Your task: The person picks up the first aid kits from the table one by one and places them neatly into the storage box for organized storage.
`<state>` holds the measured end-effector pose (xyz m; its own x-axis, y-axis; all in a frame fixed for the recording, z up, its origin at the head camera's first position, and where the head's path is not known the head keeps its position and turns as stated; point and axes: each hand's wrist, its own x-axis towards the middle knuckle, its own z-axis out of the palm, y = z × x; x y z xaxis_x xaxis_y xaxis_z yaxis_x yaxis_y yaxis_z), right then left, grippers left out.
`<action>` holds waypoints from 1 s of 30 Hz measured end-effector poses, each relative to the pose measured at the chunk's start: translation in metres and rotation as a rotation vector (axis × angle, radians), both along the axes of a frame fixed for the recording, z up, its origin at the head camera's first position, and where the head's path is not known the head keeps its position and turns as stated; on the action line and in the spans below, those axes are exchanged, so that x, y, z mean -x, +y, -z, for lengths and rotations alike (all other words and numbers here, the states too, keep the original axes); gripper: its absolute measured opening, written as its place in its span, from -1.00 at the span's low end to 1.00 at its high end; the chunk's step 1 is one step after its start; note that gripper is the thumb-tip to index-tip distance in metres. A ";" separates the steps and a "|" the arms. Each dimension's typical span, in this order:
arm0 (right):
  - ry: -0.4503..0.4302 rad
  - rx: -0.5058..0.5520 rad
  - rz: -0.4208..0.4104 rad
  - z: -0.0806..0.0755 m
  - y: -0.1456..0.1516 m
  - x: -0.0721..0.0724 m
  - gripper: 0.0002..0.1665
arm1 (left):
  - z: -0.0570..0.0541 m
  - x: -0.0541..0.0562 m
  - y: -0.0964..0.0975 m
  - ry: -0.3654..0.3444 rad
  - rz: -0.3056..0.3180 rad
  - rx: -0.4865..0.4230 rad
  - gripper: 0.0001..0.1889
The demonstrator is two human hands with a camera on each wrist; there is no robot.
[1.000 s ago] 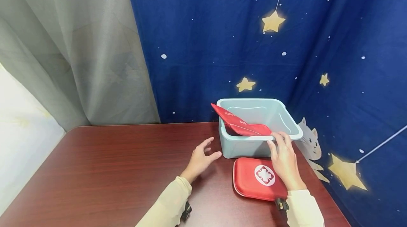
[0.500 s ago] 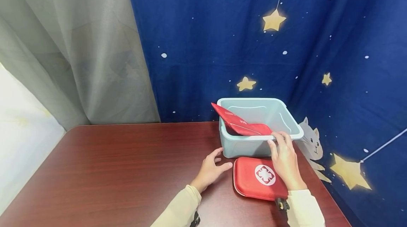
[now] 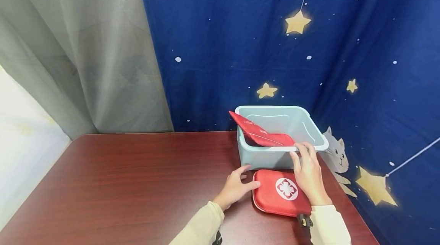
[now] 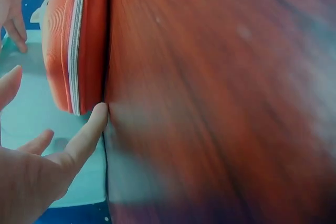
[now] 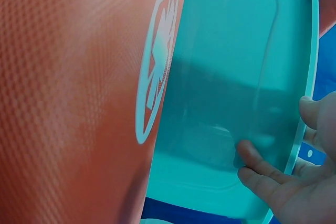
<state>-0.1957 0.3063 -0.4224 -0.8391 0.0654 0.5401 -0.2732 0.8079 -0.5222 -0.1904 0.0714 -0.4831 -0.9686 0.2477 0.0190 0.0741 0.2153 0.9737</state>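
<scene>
A red hard-shell first-aid case [image 3: 269, 193] with a white cross emblem lies on the table in front of a light teal plastic bin [image 3: 264, 158]. My right hand [image 3: 310, 176] grips the bin's front rim near its right corner, fingers over the edge and others against the outer wall, as the right wrist view shows. My left hand [image 3: 234, 188], thumb and fingers spread apart, is at the case's left end beside the bin's lower front corner; whether its fingertips touch either is unclear. In the left wrist view the case's zipped side [image 4: 76, 56] stands close to the fingers.
A flat red pouch [image 3: 252, 128] leans out over the bin's left rim, with more red material beneath it. The brown wooden table [image 3: 137, 184] extends to the left. Grey curtain [image 3: 103, 54] and blue star-patterned curtain [image 3: 220, 46] hang behind, the blue one also along the right edge.
My left hand has moved right and toward me, from beside the bin to the left end of the first-aid case. My right hand stays on the bin's rim.
</scene>
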 end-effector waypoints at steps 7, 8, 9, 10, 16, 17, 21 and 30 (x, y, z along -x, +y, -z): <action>0.000 -0.005 0.014 0.004 -0.001 0.003 -0.65 | 0.004 0.004 0.012 -0.070 0.078 -0.053 -0.23; -0.001 -0.006 0.015 0.004 -0.001 0.003 -0.65 | 0.004 0.004 0.013 -0.093 0.089 -0.068 -0.22; -0.002 -0.005 0.015 0.004 -0.001 0.003 -0.65 | 0.005 0.005 0.014 -0.111 0.100 -0.082 -0.20; -0.003 -0.005 0.015 0.004 -0.001 0.003 -0.65 | 0.005 0.005 0.015 -0.129 0.109 -0.095 -0.18; 0.000 -0.007 0.019 0.004 -0.003 0.004 -0.66 | 0.006 0.009 0.018 -0.085 0.131 -0.003 -0.09; 0.000 -0.008 0.021 0.003 -0.003 0.004 -0.66 | 0.006 0.010 0.018 -0.068 0.133 0.027 -0.07; -0.007 -0.006 0.022 0.003 -0.003 0.004 -0.65 | 0.004 0.011 0.020 0.001 0.138 0.135 -0.02; -0.008 -0.009 0.023 0.002 -0.004 0.004 -0.65 | 0.002 0.012 0.022 0.073 0.155 0.238 -0.01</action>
<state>-0.1997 0.3019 -0.4247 -0.8418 0.0795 0.5339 -0.2506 0.8185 -0.5170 -0.2029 0.0929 -0.4851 -0.9170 0.3987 0.0105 0.1917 0.4175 0.8882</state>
